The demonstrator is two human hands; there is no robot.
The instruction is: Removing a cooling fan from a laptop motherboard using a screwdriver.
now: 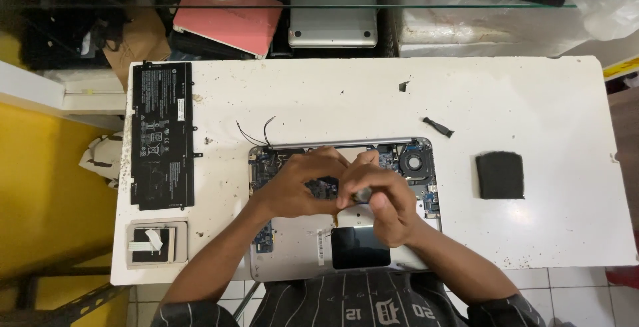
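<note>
**Two hands over an opened laptop**

Nearest us, the opened laptop (pixel 346 234) lies at the near edge of the white table (pixel 532 100), its grey metal shell bare, a glossy black rectangle at its near middle and blue circuit boards with a round fan further in. Our left hand (pixel 299 184) curls over the boards, fingers bent and touching the right; we cannot tell whether it grips anything. Our right hand (pixel 383 197) is closed around a small tool (pixel 363 195) with a metal grip. To the near left sits a small flat grey panel (pixel 156 244); beyond it a long black battery pack (pixel 163 134) lies flat. To the right a black foam square (pixel 499 175) rests amid open tabletop. Further off, a small black strip (pixel 438 127) lies apart. Beyond the far edge, a glass shelf covers a pink case (pixel 226 17).
</note>
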